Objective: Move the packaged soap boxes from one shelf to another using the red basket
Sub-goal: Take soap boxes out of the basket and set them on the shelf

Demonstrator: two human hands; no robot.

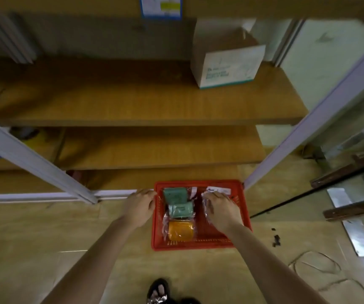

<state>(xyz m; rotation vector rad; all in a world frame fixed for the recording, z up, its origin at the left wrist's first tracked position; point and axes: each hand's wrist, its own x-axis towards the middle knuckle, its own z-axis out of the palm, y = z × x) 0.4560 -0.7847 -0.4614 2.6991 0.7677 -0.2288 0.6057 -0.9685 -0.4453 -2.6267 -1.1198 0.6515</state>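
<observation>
A red basket [200, 243] sits on the floor in front of the shelf unit. Inside it lie two green soap packs [175, 194] [180, 209] and an orange soap pack [180, 231], all in clear wrap, in the left half. My left hand [139, 208] rests on the basket's left rim, fingers curled over the edge. My right hand [219, 210] is inside the right half, fingers around a clear-wrapped pack [218, 190] whose white label end sticks out beyond the fingertips. Most of that pack is hidden under the hand.
Wooden shelves [150, 106] rise in front, with a white cardboard box [227, 64] on the middle one at right. White metal uprights [34, 159] [308, 126] flank the basket. Dark bars, a metal plate [356, 229] and loose wire [317, 264] lie on the floor at right. My shoe [158, 291] is below.
</observation>
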